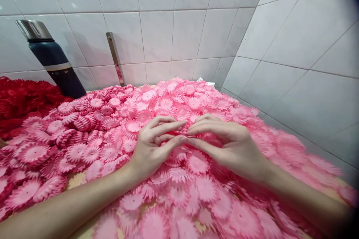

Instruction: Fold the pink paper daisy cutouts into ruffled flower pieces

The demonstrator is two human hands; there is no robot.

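Observation:
My left hand (pixel 155 143) and my right hand (pixel 227 143) meet over the middle of a heap of pink fabric flower pieces (pixel 198 162). Thumbs and fingers of both hands are drawn into a pinch, their tips nearly touching each other. A bit of pink shows between the fingertips, but whether it is a held piece or the heap behind cannot be told. The pieces are round and flat, with fringed petal edges and, on many, a small dark hole at the centre. Some at the left are stacked in thicker, darker-edged bundles (pixel 82 123).
A dark blue bottle (pixel 60 63) with a steel cap stands at the back left. Beside it lies a pile of deep red pieces (pixel 25 99). A narrow metal strip (pixel 114 54) leans by the tiled wall (pixel 157 31). Patches of yellowish tabletop (pixel 75 180) show between the flowers.

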